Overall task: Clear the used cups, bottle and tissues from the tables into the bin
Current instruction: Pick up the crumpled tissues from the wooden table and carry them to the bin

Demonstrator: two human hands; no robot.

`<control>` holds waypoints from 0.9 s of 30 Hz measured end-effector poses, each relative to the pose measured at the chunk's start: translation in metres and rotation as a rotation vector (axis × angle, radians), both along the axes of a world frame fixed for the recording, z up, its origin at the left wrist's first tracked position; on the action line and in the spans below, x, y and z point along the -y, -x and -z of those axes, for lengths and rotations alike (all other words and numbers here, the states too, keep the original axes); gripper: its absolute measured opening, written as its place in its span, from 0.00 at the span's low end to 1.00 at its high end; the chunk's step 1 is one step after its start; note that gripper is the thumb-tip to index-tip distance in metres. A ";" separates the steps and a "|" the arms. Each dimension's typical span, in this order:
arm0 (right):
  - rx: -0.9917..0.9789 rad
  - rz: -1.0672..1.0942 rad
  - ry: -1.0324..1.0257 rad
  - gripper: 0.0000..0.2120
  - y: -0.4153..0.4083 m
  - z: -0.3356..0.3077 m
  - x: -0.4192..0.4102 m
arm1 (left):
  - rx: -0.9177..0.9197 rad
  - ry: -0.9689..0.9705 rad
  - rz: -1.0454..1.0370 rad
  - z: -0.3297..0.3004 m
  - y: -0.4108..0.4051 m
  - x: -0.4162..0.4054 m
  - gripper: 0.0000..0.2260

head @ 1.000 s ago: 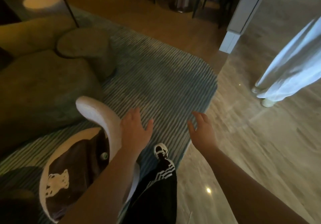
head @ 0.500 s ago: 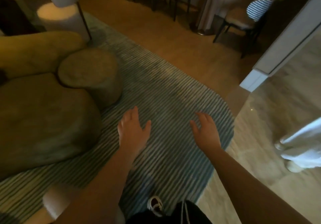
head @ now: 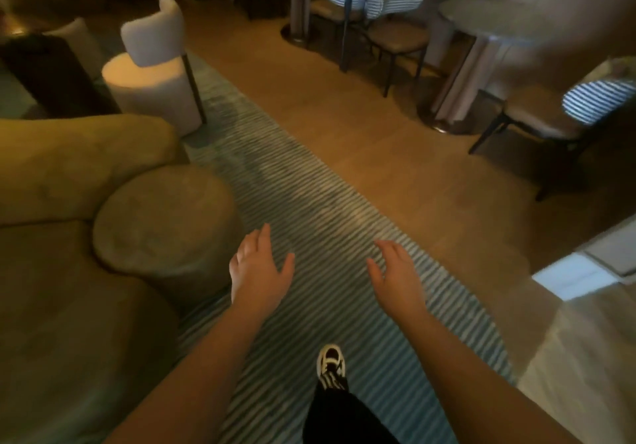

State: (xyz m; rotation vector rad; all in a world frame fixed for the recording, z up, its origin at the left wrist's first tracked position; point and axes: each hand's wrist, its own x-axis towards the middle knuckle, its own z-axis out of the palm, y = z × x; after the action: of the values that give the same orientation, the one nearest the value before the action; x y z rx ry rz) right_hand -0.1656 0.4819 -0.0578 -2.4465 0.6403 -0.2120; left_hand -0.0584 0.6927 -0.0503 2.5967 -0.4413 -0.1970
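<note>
Left hand (head: 256, 271) and right hand (head: 395, 273) spread, empty, above striped rug (head: 309, 209), 1 round table (head: 488, 18), 3 striped-back chairs (head: 395, 30)

The rug (head: 309, 223) is woven cloth with ribbed stripes; the sofa (head: 69, 175) is matt, suede-like fabric. Beyond lies smooth wooden floor (head: 344, 116) (glossy pale stone floor (head: 578, 368) at right). One chair (head: 151, 34) looks fleecy.

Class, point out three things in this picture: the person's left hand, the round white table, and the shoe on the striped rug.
left hand (head: 256, 271), head view, on the back of the hand.
round white table (head: 481, 18), head view, on its bare top.
shoe (head: 331, 364), head view, on the laces.
</note>
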 end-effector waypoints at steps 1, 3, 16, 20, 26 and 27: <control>0.002 -0.031 0.002 0.21 -0.032 -0.002 0.019 | -0.001 -0.001 -0.009 -0.003 -0.025 0.019 0.33; 0.017 -0.060 0.017 0.21 -0.094 -0.009 0.052 | 0.005 0.000 -0.023 -0.012 -0.075 0.054 0.33; 0.061 -0.163 -0.032 0.20 -0.456 -0.011 0.185 | -0.015 -0.034 -0.146 -0.013 -0.405 0.176 0.32; 0.084 -0.192 -0.033 0.20 -0.606 -0.004 0.216 | -0.041 -0.023 -0.176 -0.002 -0.546 0.201 0.33; 0.071 -0.233 0.005 0.19 -0.823 -0.027 0.256 | -0.059 -0.029 -0.234 -0.020 -0.754 0.232 0.33; 0.075 -0.241 0.008 0.19 -0.853 -0.031 0.262 | -0.059 -0.026 -0.243 -0.025 -0.784 0.236 0.33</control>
State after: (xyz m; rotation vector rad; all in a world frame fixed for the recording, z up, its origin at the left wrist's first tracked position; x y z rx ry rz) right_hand 0.6877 0.2202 -0.0269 -2.4836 0.3092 -0.2085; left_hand 0.7254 0.4569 -0.0254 2.6340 -0.1005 -0.1957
